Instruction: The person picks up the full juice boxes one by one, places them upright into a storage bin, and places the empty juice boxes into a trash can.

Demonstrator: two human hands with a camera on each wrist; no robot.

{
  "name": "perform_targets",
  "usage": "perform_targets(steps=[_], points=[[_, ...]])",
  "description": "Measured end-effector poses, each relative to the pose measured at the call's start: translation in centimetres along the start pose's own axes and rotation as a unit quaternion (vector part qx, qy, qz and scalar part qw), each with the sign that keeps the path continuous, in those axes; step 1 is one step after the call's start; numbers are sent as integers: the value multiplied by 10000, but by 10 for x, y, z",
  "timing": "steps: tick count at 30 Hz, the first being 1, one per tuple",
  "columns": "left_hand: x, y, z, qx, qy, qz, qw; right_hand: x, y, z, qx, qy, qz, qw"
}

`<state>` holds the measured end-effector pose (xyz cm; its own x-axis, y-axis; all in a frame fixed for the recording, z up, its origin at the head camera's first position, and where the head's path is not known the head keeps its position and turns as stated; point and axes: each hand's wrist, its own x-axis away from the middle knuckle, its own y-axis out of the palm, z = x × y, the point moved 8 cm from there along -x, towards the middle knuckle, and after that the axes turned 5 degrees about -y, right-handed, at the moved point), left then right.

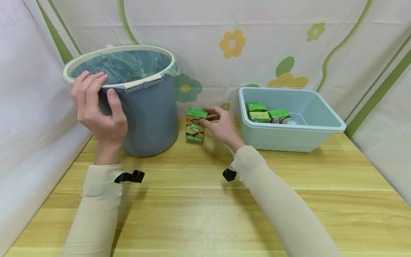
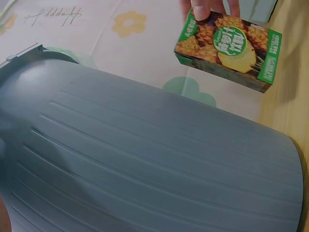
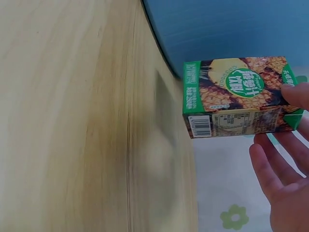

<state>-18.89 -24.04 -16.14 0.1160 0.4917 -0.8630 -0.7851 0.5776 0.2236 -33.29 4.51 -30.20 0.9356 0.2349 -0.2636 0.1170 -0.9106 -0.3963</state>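
My right hand [image 1: 223, 127] pinches a juice box [image 1: 194, 125] near its green top, thumb on the front and fingers behind. Pineapple pictures cover the carton [image 3: 244, 82]; in the right wrist view its base hangs a little above the wood, over a shadow. Left of it stands a grey-blue bin [image 1: 151, 117] with a cream rim and a thin green liner [image 1: 125, 66]. My left hand [image 1: 99, 110] grips that rim at the near left, fingers over the edge and thumb outside. In the left wrist view the bin's ribbed wall [image 2: 145, 145] fills most of the picture.
A pale blue-green tub [image 1: 289, 137] stands at the right, with several green-topped cartons [image 1: 259, 116] at its left end. Behind everything hangs a white cloth [image 1: 199, 43] with flower prints. The wooden table [image 1: 199, 214] extends toward me.
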Motion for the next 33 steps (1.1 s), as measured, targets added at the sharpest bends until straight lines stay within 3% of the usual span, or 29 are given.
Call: perform_targets(steps=[16,33], points=[[0,-2,-13,-15,147,93,9998,2,-21,-35,152,-716,196,9971],[1,0,3,15,17,48,10000,0,-50,-84,-63,-1323,665,9890]])
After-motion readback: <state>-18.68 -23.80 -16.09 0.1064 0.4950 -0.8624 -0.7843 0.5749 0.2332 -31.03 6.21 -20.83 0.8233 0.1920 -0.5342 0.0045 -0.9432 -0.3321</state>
